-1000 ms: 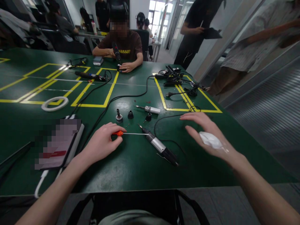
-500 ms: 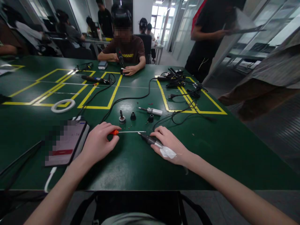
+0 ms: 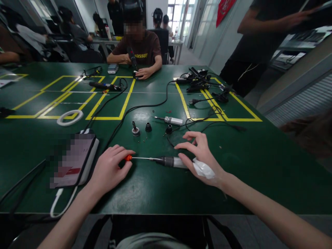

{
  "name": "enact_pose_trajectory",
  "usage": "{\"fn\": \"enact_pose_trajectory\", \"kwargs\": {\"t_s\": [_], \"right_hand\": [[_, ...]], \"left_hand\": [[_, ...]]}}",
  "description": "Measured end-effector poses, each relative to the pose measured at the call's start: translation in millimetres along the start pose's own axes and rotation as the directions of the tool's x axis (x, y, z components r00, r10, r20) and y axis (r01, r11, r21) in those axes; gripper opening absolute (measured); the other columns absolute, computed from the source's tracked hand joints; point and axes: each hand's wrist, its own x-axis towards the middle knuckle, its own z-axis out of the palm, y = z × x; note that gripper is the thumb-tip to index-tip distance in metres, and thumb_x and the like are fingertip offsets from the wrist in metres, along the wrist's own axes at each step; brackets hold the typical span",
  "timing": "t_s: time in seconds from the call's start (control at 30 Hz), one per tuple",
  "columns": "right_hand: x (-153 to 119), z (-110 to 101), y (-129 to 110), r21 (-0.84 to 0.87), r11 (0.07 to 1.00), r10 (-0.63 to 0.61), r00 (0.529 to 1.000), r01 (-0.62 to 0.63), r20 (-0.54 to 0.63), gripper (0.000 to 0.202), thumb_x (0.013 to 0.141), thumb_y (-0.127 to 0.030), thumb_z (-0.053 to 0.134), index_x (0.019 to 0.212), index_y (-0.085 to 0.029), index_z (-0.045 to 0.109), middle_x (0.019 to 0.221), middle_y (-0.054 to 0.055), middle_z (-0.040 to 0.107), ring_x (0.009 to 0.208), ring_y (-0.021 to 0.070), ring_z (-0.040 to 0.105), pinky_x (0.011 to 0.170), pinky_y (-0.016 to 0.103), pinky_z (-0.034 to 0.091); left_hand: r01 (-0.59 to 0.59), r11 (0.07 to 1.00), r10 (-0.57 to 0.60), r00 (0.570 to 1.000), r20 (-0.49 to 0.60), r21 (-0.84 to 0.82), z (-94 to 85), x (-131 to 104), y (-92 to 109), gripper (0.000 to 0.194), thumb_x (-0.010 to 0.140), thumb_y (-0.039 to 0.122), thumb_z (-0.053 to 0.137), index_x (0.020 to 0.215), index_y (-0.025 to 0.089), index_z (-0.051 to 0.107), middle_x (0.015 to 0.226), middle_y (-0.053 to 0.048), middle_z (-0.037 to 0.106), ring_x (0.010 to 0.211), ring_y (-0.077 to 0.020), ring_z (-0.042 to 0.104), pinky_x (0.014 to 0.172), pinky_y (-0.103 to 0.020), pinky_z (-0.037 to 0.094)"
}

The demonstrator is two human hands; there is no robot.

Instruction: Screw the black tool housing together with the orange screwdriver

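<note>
Orange-handled screwdriver [image 3: 128,157] — your left hand [image 3: 110,167] pinches it between fingers; your right hand [image 3: 203,157] stays half-open at the silver-and-black tool [image 3: 172,162]. Shirt lettering [image 3: 140,55] opposite resembles "wassun".

Head cam only: looks fwd + down over green table [image 3: 153,193], hands mid-view, close.

A shared workshop, by the green bench [image 3: 155,193] under the fingers [image 3: 125,152], the pen-shaped power tool [image 3: 172,162] between them, and the yellow-taped bays [image 3: 127,98] and corded gear [image 3: 197,81] beyond.
</note>
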Motion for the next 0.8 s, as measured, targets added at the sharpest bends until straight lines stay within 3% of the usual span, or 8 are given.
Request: {"fn": "enact_pose_trajectory", "kwargs": {"t_s": [0.07,0.13,0.33,0.53,0.8], "right_hand": [[5,-10,-3,0.073,0.997,-0.039,0.999,0.037,0.027,0.018,0.099,-0.023,0.055,0.106,-0.021,0.071,0.115,0.014,0.063,0.107,0.0277,0.059,0.089,0.043,0.054],[12,-13,-8,0.178,0.981,-0.105,0.982,0.076,0.158,0.018,0.1,-0.023,0.054,0.109,-0.021,0.069,0.104,0.01,0.068,0.096,0.0232,0.063,0.086,0.038,0.055],[25,16,-7,0.082,0.994,-0.1,0.906,0.072,0.412,0.017,0.094,-0.023,0.063,0.109,-0.018,0.068,0.101,0.01,0.072,0.092,0.0233,0.067,0.081,0.037,0.055],[19,23,5,0.161,0.985,-0.123,0.895,0.058,0.429,0.016,0.097,-0.021,0.061,0.112,-0.018,0.066,0.102,0.008,0.072,0.091,0.0213,0.067,0.082,0.034,0.055],[17,23,2,0.168,0.984,-0.126,0.899,0.06,0.42,0.017,0.097,-0.021,0.061,0.113,-0.019,0.066,0.104,0.009,0.072,0.094,0.0216,0.067,0.084,0.035,0.056]], "left_hand": [[0.007,1.0,-0.007,1.0,0.012,0.007,1.5,2,-1,0.029,0.091,0.022,0.051,0.1,0.02,0.078,0.081,-0.005,0.075,0.08,-0.0225,0.066,0.074,-0.036,0.052],[0.0,1.0,-0.001,1.0,0.004,0.019,2.6,5,-2,0.029,0.091,0.023,0.051,0.1,0.02,0.078,0.081,-0.005,0.075,0.08,-0.0231,0.066,0.074,-0.036,0.052],[-0.018,0.998,0.018,1.0,-0.004,0.058,4.8,2,-5,0.027,0.087,0.02,0.051,0.097,0.019,0.076,0.079,-0.005,0.074,0.075,-0.0238,0.066,0.07,-0.036,0.05],[0.054,0.996,-0.053,0.998,-0.028,0.072,9.6,-6,2,0.014,0.078,0.019,0.053,0.083,0.02,0.066,0.074,-0.003,0.069,0.07,-0.0221,0.065,0.067,-0.034,0.048],[0.124,0.989,-0.123,0.992,-0.026,0.085,9.1,-3,2,0.006,0.077,0.021,0.054,0.078,0.023,0.059,0.071,-0.001,0.066,0.066,-0.0198,0.063,0.065,-0.031,0.046]]}}
